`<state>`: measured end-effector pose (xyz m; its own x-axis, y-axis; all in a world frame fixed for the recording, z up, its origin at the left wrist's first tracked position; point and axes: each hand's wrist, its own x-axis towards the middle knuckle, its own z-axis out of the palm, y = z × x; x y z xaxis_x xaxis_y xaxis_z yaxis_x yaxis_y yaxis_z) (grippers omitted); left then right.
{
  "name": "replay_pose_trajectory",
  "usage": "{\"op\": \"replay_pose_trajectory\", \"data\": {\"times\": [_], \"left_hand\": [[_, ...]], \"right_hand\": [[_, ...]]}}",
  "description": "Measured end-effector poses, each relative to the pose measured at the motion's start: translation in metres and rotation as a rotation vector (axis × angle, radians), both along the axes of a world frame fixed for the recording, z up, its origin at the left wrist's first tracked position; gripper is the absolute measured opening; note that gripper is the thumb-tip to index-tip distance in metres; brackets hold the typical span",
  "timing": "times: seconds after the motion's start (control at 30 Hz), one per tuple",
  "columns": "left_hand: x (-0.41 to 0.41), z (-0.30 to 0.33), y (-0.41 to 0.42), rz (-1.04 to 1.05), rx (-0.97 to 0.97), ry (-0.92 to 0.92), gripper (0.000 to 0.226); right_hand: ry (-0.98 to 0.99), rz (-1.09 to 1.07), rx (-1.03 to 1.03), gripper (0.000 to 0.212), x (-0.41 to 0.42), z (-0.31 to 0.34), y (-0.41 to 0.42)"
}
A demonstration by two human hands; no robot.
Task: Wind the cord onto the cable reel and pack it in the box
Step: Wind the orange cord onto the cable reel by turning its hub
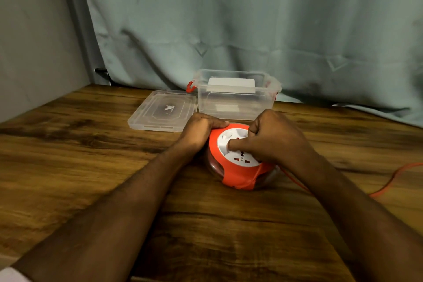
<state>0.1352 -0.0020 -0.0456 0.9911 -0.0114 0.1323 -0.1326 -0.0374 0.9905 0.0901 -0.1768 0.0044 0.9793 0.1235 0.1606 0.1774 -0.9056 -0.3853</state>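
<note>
An orange cable reel (235, 173) with a white socket face lies flat on the wooden table (91, 155). My left hand (199, 130) grips its far left rim, thumb on top. My right hand (272, 138) rests curled on the white face, fingers bent over the centre part and thumb pressing the face. The orange cord (393, 178) trails loose from the reel's right side across the table to the right edge of view. A clear plastic box (235, 98) with red latches stands open just behind the reel.
The box's clear lid (160, 110) lies flat to the left of the box. A grey-green curtain (251, 18) hangs along the back of the table. A wall (34, 41) closes the left side.
</note>
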Motion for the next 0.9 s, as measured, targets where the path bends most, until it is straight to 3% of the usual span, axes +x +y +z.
{"op": "replay_pose_trajectory", "data": {"times": [0.2, 0.3, 0.47, 0.7, 0.9], "left_hand": [[-0.001, 0.0, 0.001, -0.029, 0.027, -0.032, 0.013], [0.0, 0.0, 0.001, -0.041, 0.044, -0.04, 0.014], [-0.003, 0.001, 0.001, -0.083, 0.041, -0.059, 0.013], [0.0, -0.001, 0.002, -0.099, 0.078, -0.077, 0.013], [0.003, -0.004, 0.001, -0.071, 0.042, -0.069, 0.012]], "right_hand": [[-0.056, 0.251, 0.013, 0.017, -0.007, 0.014, -0.017], [0.032, 0.43, 0.027, 0.045, -0.004, 0.019, -0.035], [0.094, 0.477, 0.01, 0.08, -0.003, 0.02, -0.048], [0.115, 0.435, 0.061, 0.078, -0.005, 0.018, -0.043], [-0.002, 0.374, -0.064, 0.06, -0.012, 0.013, -0.029]]}}
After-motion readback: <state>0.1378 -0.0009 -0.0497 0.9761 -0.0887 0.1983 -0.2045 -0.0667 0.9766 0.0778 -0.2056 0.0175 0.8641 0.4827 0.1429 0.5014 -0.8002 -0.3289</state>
